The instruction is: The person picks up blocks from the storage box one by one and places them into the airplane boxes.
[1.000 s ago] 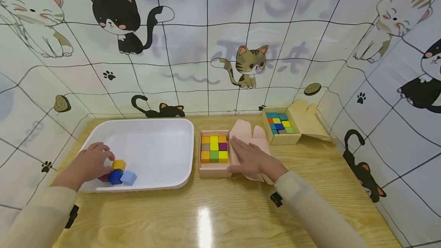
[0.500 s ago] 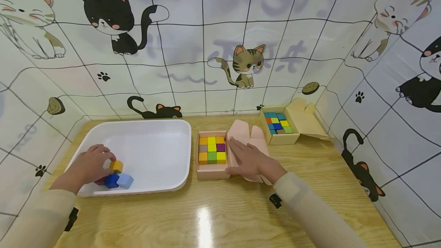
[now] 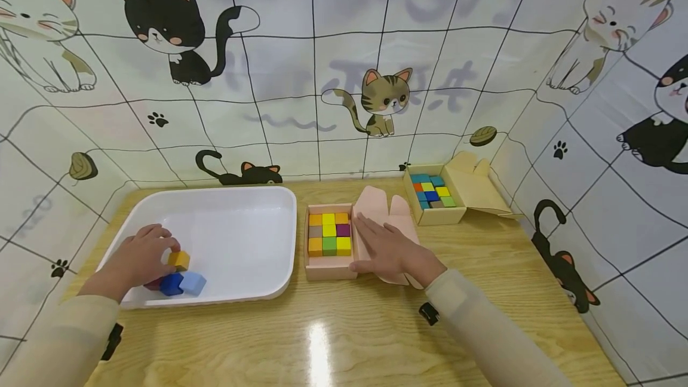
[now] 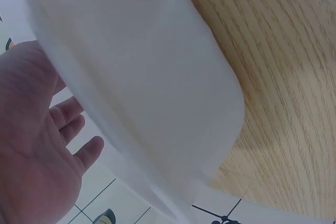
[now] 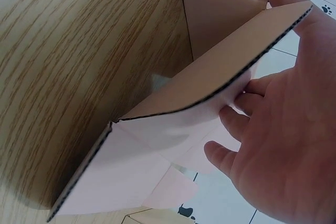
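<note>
In the head view my left hand (image 3: 137, 261) reaches over the near left rim of a white tray (image 3: 242, 226), thumb and forefinger on a yellow-orange cube (image 3: 180, 260). Right beside it lie a blue cube (image 3: 172, 284), a light blue cube (image 3: 193, 283) and a dark red cube (image 3: 153, 284) partly covered by the hand. The tray wall (image 4: 147, 77) hides the cubes in the left wrist view. My right hand (image 3: 392, 249) rests with extended fingers on the open lid (image 5: 173, 135) of a pink cardboard box (image 3: 330, 272), which holds rows of coloured cubes (image 3: 329, 230).
Behind on the right stands a pale yellow cardboard box (image 3: 446, 217) of coloured cubes, its lid (image 3: 481, 193) folded open to the right. The wooden table (image 3: 242, 345) meets a cat-print cloth wall (image 3: 290, 76) at the back and sides.
The head view has shifted slightly, moving the scene a little left. My left fingers have come slightly closer around the yellow-orange cube. My right hand stays on the lid.
</note>
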`<state>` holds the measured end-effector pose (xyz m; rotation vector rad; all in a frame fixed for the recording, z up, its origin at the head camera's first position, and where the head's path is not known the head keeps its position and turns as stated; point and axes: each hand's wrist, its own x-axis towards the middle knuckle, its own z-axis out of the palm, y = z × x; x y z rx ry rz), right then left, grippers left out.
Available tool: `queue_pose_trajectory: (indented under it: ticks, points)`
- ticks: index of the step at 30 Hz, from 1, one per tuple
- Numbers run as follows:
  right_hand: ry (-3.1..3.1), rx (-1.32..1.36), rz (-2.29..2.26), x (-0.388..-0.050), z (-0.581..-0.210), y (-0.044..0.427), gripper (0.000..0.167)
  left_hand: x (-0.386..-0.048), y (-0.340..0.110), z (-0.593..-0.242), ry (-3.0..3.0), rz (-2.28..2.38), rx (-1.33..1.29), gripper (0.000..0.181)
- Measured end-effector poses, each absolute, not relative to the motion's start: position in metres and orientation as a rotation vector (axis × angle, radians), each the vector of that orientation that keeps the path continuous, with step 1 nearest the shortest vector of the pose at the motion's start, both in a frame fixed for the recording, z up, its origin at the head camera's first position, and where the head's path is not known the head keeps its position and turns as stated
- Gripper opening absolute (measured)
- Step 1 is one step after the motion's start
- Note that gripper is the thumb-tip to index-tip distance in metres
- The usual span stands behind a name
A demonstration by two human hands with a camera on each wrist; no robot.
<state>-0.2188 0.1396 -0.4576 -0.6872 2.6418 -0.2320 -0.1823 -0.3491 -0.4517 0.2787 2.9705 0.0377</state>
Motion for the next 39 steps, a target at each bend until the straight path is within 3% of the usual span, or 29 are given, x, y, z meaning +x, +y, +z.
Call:
queue_pose_trajectory:
  ticks: [11,29,39]
  points:
    - [2.640,-0.692,-0.224,-0.218,-0.456,0.139,0.102,-0.184,-0.349,-0.446,2.999,0.069,0.279,0.035]
    - [2.638,-0.694,-0.213,-0.217,-0.457,0.137,0.102,-0.189,-0.329,-0.434,3.037,0.066,0.340,0.028]
    - [2.632,-0.714,-0.200,-0.218,-0.453,0.138,0.103,-0.194,-0.296,-0.414,3.071,0.123,0.463,0.025]
